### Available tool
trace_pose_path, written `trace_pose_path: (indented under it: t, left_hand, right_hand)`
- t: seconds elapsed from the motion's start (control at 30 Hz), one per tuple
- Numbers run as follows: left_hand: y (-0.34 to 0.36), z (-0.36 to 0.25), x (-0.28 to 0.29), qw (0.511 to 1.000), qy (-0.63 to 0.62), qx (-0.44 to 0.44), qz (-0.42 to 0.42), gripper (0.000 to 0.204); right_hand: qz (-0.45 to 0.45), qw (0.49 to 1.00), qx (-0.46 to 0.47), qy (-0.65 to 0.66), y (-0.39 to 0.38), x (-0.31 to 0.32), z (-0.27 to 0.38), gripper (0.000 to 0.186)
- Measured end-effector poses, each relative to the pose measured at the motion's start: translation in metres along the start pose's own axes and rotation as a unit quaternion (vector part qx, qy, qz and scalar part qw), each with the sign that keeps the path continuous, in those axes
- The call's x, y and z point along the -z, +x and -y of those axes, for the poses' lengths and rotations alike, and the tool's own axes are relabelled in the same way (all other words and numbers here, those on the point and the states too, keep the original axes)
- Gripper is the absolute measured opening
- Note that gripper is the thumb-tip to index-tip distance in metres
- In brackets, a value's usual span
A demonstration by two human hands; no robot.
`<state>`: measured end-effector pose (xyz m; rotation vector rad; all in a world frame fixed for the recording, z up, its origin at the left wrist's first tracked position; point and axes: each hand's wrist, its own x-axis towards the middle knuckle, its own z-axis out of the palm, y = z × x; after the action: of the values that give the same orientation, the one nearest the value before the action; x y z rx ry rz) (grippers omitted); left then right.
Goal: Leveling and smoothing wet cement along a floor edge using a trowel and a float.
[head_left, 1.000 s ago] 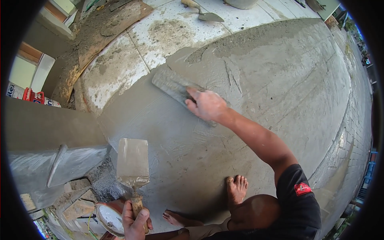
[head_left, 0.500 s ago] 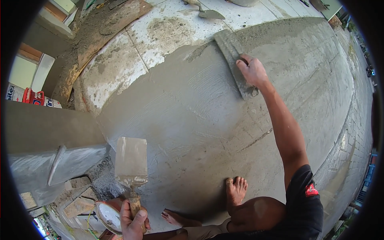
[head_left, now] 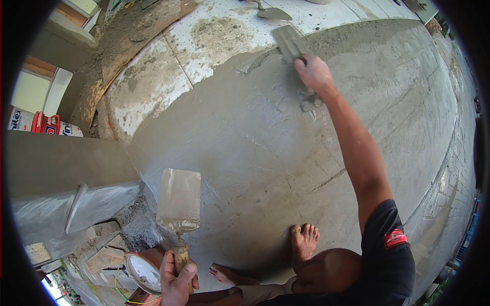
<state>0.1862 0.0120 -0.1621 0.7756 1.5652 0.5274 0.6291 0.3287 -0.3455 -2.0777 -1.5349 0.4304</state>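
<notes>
Two tools in hand. Right hand [head_left: 315,74] clenched on one long float [head_left: 296,61], pressed flat to the wet cement floor [head_left: 265,153] at its far edge. Left hand [head_left: 177,278] grips one flat-bladed trowel [head_left: 179,201] by its wooden handle, blade up. One pointed trowel [head_left: 273,13] lies beyond. Two bare feet [head_left: 303,242].

One fisheye view from the person's head, facing steeply down over a wet grey cement floor [head_left: 245,153] that fills most of the picture. The bare feet and left hand [head_left: 177,278] sit close at the lower edge; the right hand [head_left: 314,74] reaches far up-frame; straight edges bend near the dark rim
</notes>
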Motion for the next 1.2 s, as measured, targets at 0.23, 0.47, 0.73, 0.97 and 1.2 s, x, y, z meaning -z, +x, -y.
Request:
trace_pose_path:
  t: [0.23,0.47,0.73,0.97,1.2]
  left_hand:
    - [0.001,0.006,0.006,1.0,0.006,0.017,-0.016,0.026]
    - [-0.015,0.005,0.011,1.0,-0.006,-0.011,-0.023,0.028]
    - [-0.015,0.009,0.014,0.998,-0.028,-0.038,-0.044,0.025]
    - [-0.027,0.017,0.022,0.998,-0.021,-0.048,-0.024,0.022]
    - [-0.016,0.018,0.031,0.999,-0.011,-0.019,-0.03,0.029]
  right_hand:
    - [-0.043,0.996,0.06,0.052,-0.111,0.007,-0.037,0.047]
    - [0.004,0.937,-0.161,0.309,-0.106,-0.009,-0.011,0.043]
    - [0.173,0.939,-0.025,0.297,-0.133,-0.09,0.115,0.04]
    - [0.206,0.968,0.104,0.096,-0.147,-0.078,0.128,0.042]
    - [0.062,0.996,0.053,0.045,-0.057,-0.047,0.083,0.039]
